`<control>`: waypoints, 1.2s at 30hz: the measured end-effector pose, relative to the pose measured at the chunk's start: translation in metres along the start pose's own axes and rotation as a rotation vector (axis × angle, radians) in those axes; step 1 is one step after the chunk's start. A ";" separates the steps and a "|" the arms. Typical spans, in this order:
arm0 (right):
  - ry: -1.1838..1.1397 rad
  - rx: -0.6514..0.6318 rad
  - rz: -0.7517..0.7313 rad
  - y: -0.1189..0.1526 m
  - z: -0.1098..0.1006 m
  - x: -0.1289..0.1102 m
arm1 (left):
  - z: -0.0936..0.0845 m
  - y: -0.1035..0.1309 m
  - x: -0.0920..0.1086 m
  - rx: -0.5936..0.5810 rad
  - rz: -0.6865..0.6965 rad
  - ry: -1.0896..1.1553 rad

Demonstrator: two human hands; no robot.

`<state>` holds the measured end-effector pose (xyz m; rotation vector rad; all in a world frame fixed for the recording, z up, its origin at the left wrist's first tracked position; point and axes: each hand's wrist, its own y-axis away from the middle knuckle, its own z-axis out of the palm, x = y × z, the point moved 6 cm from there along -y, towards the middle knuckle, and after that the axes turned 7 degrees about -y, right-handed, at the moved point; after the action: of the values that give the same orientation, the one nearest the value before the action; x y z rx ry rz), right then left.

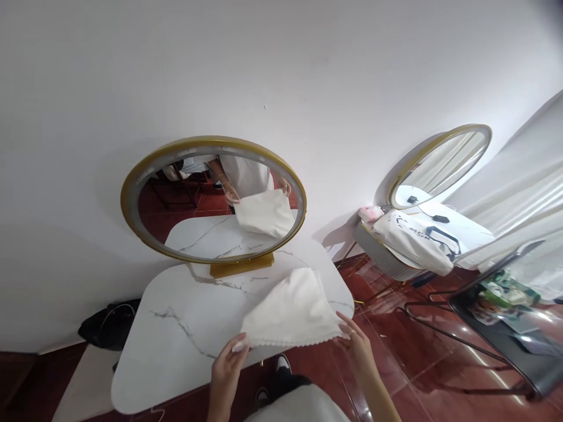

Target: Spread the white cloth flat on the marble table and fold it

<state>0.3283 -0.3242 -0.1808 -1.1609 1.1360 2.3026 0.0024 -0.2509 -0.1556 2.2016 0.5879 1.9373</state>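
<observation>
A white cloth [290, 310] with a scalloped near edge is stretched between my two hands. Its far part lies over the right side of the marble-patterned table [153, 340], and the near edge hangs past the table's front. My left hand [229, 363] pinches the cloth's near left corner. At the near right corner, my right hand [356, 346] grips the fabric between thumb and fingers. Behind the cloth stands a gold-framed oval mirror [211, 202], which reflects both hands and the cloth.
A black bag [109, 325] sits at the table's left. To the right, a second table carries a white printed bag [413, 240], a pink packet [370, 213] and another mirror [444, 167]. A dark chair [514, 334] with items on its seat stands on the red tiled floor [391, 351].
</observation>
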 end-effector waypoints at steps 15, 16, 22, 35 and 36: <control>0.101 -0.221 -0.194 0.034 0.000 -0.118 | 0.011 0.009 0.105 -0.337 0.102 -0.299; 0.099 -0.214 -0.166 0.016 0.001 -0.115 | 0.025 0.002 0.101 -0.374 0.072 -0.265; 0.080 -0.209 0.006 -0.110 0.025 -0.088 | 0.098 -0.072 0.076 -0.340 -0.040 -0.220; 0.296 -0.258 0.071 -0.240 0.085 -0.044 | 0.151 -0.182 0.034 -0.065 0.024 -0.299; 0.305 -0.274 0.053 -0.241 0.089 -0.044 | 0.152 -0.181 0.034 -0.049 0.060 -0.309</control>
<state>0.4497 -0.1003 -0.2379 -1.6475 0.9763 2.4373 0.1199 -0.0514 -0.2140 2.4430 0.4260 1.5693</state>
